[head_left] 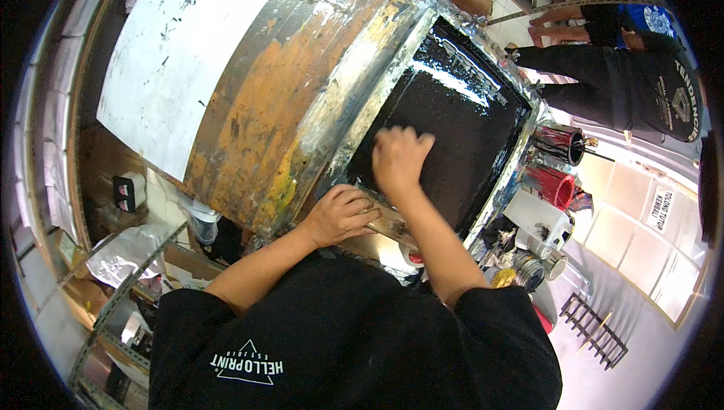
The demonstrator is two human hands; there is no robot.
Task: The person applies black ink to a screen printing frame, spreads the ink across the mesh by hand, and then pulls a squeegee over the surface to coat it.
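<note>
Now I'm mid-wipe: right hand flat, fingers spread on the black screen; left hand grips its wooden frame. Next, keep steady pressure.

Screen: glossy black
Table: orange, yellow and silver smears
Sheet: white, black flecks
Cans: red

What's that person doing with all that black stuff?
A person leans over a printing screen coated in shiny black ink. The right hand presses flat on the inky mesh, and the left hand grips a wooden squeegee at the frame's near edge. Paint cans stand to the right, and another person is farther off.
</note>
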